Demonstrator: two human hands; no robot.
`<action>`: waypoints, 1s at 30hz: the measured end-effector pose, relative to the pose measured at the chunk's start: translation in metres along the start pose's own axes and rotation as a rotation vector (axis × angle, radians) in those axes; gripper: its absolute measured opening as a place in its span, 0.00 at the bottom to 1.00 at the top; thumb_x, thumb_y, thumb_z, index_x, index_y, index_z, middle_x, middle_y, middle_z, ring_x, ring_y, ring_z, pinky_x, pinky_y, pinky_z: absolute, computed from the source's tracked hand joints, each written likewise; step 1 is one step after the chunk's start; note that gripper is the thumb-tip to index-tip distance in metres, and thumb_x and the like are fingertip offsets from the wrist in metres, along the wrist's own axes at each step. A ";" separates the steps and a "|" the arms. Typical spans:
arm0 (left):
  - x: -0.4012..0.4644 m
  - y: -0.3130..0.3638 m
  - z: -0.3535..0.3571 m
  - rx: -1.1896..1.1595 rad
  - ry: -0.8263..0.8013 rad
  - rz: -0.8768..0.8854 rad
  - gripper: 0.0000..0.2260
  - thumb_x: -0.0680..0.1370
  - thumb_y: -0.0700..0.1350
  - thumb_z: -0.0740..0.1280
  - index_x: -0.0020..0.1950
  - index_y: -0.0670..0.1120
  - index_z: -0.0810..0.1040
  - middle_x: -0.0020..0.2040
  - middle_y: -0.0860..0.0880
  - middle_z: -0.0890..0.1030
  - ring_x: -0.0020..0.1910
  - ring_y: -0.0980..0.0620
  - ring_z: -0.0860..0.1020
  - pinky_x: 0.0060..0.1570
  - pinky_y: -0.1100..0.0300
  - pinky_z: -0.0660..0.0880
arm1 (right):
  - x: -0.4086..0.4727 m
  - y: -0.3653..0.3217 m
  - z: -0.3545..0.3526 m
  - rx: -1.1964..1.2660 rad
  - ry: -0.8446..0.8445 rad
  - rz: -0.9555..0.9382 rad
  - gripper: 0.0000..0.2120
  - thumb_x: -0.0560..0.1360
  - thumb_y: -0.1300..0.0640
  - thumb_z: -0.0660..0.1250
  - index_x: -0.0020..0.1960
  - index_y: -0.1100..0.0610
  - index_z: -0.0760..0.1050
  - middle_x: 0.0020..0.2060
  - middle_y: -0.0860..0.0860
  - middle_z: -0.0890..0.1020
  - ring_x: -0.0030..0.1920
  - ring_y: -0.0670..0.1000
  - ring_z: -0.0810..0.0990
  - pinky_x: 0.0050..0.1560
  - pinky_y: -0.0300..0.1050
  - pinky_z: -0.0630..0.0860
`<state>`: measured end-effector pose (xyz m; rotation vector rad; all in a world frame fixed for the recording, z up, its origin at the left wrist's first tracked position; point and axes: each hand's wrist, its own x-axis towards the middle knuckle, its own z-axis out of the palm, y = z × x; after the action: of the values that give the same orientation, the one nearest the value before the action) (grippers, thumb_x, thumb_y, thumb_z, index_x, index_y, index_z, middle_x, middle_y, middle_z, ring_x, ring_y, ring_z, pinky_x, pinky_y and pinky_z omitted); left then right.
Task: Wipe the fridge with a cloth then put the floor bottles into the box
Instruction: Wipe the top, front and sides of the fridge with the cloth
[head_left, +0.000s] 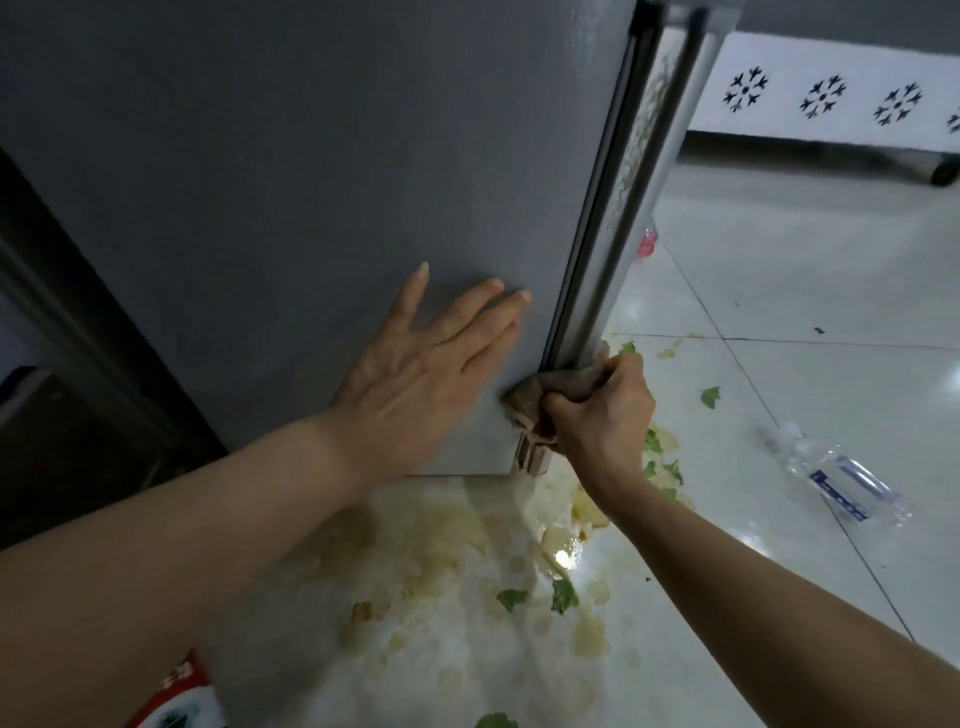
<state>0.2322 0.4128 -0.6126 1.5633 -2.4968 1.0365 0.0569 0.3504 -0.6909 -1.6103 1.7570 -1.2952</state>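
The grey fridge (311, 182) fills the upper left, seen from its side, with the door edge (618, 197) at its right. My left hand (421, 374) lies flat and open against the fridge's side, low down. My right hand (597, 415) is shut on a brownish cloth (535, 421), pressed against the bottom front corner of the fridge. A clear plastic bottle (836, 475) with a blue label lies on its side on the floor to the right. Another bottle with a red label (647, 241) shows partly behind the fridge door.
The white tiled floor (779, 291) is smeared with yellowish spill (431, 545) and green leaf scraps (563, 595) below the fridge. A red and green package (179, 699) lies at the bottom left. A white patterned panel (831, 93) runs along the far right; dark furniture (62, 364) stands left.
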 end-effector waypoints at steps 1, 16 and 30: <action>0.005 -0.003 -0.011 0.023 -0.010 -0.020 0.30 0.71 0.40 0.55 0.74 0.43 0.61 0.77 0.46 0.58 0.75 0.47 0.59 0.68 0.36 0.52 | 0.004 -0.012 -0.006 0.011 0.022 -0.014 0.19 0.61 0.61 0.73 0.44 0.56 0.64 0.36 0.48 0.70 0.35 0.45 0.69 0.30 0.45 0.70; 0.054 -0.054 -0.090 0.025 -0.159 -0.181 0.37 0.76 0.45 0.55 0.73 0.45 0.29 0.65 0.47 0.17 0.73 0.48 0.33 0.66 0.34 0.35 | 0.050 -0.154 -0.084 0.172 0.118 -0.166 0.21 0.63 0.62 0.74 0.39 0.48 0.61 0.36 0.47 0.73 0.36 0.46 0.75 0.35 0.50 0.79; 0.092 -0.112 -0.191 -0.113 0.194 -0.237 0.33 0.73 0.40 0.62 0.75 0.47 0.53 0.77 0.45 0.49 0.73 0.46 0.52 0.69 0.43 0.40 | 0.077 -0.237 -0.122 0.178 0.211 -0.223 0.18 0.64 0.61 0.74 0.46 0.58 0.66 0.37 0.45 0.72 0.35 0.41 0.70 0.37 0.40 0.67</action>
<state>0.2155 0.4120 -0.3733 1.5936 -2.1431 0.9450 0.0667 0.3464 -0.4135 -1.6540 1.5564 -1.7301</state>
